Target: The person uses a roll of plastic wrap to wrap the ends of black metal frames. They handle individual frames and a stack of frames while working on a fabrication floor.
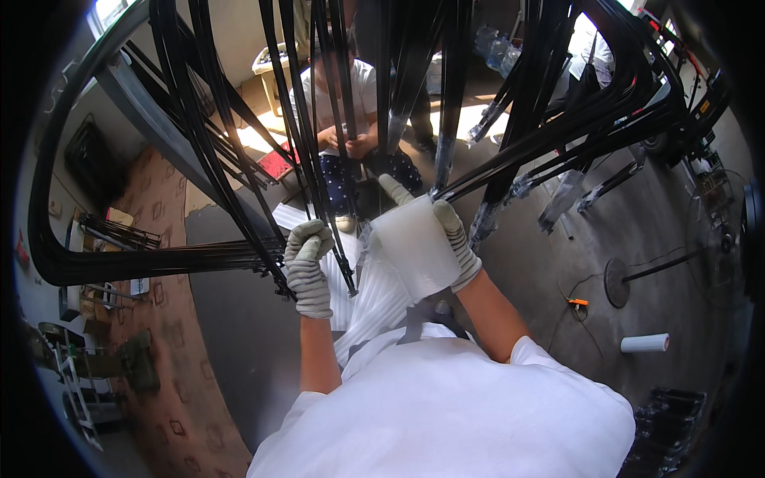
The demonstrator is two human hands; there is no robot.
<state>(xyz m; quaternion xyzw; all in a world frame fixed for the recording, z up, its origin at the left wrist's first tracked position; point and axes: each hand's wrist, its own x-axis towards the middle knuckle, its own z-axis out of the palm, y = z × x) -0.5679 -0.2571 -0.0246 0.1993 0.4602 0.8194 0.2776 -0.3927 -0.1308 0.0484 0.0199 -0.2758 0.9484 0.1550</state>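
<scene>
My right hand (454,239), in a striped grey-white work glove, grips a roll of translucent plastic film (414,251) from its far and right sides, with one finger reaching past the far edge. My left hand (308,267), gloved alike, is closed with the thumb up, beside the ends of several thin black rods (239,256). What its fingers hold, if anything, is hidden. More long black rods (319,151) hang down between me and a seated person. Rod bundles on the right have clear film (484,223) wrapped round their ends.
A seated person (351,103) faces me across the rods, hands together. White film-like sheets (370,291) lie below my hands. On the right are a round-based stand (616,283), an orange-ended cord (578,303) and a white roll (645,343). Black bundles (665,422) lie lower right.
</scene>
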